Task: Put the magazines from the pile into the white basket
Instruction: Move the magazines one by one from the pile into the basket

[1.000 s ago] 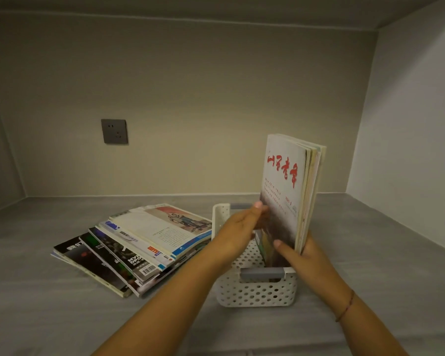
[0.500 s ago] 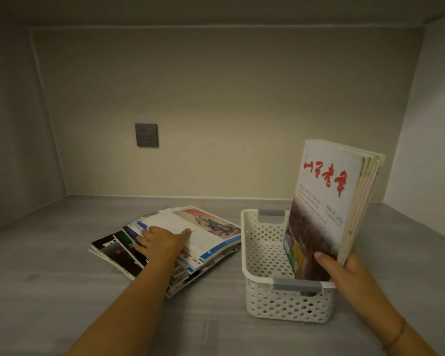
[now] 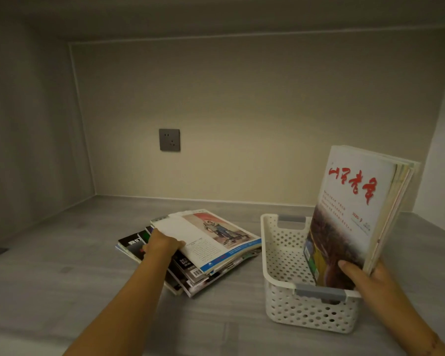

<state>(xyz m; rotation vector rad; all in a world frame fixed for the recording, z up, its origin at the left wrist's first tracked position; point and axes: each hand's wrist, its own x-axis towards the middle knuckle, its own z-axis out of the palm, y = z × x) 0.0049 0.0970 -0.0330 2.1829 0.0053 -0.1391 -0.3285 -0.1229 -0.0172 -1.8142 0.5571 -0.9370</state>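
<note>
A white perforated basket (image 3: 280, 255) with grey handles stands on the grey surface at the right. Several magazines (image 3: 355, 209) stand upright in its right side, the front one white with red characters. My right hand (image 3: 368, 278) grips their lower right corner, thumb on the front cover. To the left lies a fanned pile of magazines (image 3: 203, 268). My left hand (image 3: 162, 246) holds the left edge of the pile's top magazine (image 3: 216, 235), a white one with a picture, and that edge is raised a little off the pile.
The grey surface (image 3: 62, 278) sits in an alcove with a beige back wall, a left wall and a right wall close by. A dark wall socket (image 3: 169, 140) is on the back wall above the pile.
My left hand left the upright magazines, went to the pile and now holds the top magazine's left edge, lifting it slightly. The view swung left. My right hand kept hold of the upright magazines.
</note>
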